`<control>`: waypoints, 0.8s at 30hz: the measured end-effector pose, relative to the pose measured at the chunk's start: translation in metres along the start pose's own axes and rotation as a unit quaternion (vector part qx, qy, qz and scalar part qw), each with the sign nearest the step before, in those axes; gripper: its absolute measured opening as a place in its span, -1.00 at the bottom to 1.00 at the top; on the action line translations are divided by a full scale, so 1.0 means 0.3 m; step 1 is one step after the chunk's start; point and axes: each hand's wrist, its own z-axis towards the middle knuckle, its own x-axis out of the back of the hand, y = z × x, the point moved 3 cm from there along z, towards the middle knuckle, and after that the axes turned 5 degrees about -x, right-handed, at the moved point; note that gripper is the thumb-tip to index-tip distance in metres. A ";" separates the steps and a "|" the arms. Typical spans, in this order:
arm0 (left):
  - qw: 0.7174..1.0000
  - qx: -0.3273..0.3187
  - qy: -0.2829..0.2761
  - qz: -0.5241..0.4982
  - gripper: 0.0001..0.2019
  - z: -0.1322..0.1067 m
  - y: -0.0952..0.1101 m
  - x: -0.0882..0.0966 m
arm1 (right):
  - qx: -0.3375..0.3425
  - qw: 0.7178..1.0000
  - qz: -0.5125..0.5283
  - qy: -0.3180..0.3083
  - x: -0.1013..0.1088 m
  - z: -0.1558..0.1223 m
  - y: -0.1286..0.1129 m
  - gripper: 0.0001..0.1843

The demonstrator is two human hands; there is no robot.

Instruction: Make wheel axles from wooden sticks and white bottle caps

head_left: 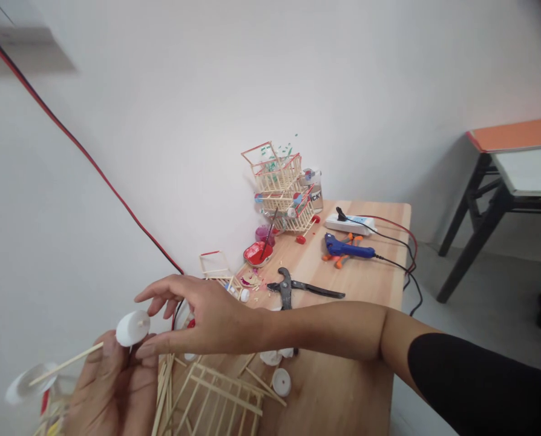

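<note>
My left hand point(114, 384) is at the bottom left, closed round a thin wooden stick point(66, 363) that carries a white bottle cap point(133, 327) on one end and a blurred white cap point(25, 383) on the other. My right hand point(198, 318) reaches across from the right, fingers spread and open, its thumb and fingertips next to the near cap. Below the hands lies a frame of wooden sticks point(216, 396) on the wooden table point(343, 375).
Loose white caps point(281, 381) lie by the stick frame. Black pliers point(304, 286), a blue glue gun point(345, 248), a white power strip point(350, 224), a red paint dish point(258, 253) and stacked stick carts point(282, 194) sit farther back. A red cable point(93, 163) crosses the wall. Another table point(515, 163) stands right.
</note>
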 end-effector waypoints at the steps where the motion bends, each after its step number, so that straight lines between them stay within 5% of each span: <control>1: 1.000 -0.001 -0.002 -0.004 -0.88 -0.005 0.003 -0.008 | 0.014 1.000 -0.019 0.002 0.002 0.001 -0.006 -0.34; 14: 0.998 -0.064 -0.014 -0.003 -0.83 -0.021 -0.010 -0.018 | 0.038 0.995 -0.089 -0.001 -0.009 0.010 0.021 -0.56; 21: 0.999 -0.046 -0.010 0.008 -0.50 -0.010 -0.016 0.000 | 0.078 0.993 -0.093 0.010 -0.007 0.003 0.008 -0.59; 24: 0.999 -0.047 -0.014 0.008 -0.51 -0.009 -0.017 0.005 | 0.082 0.992 -0.095 0.011 -0.004 0.004 0.000 -0.60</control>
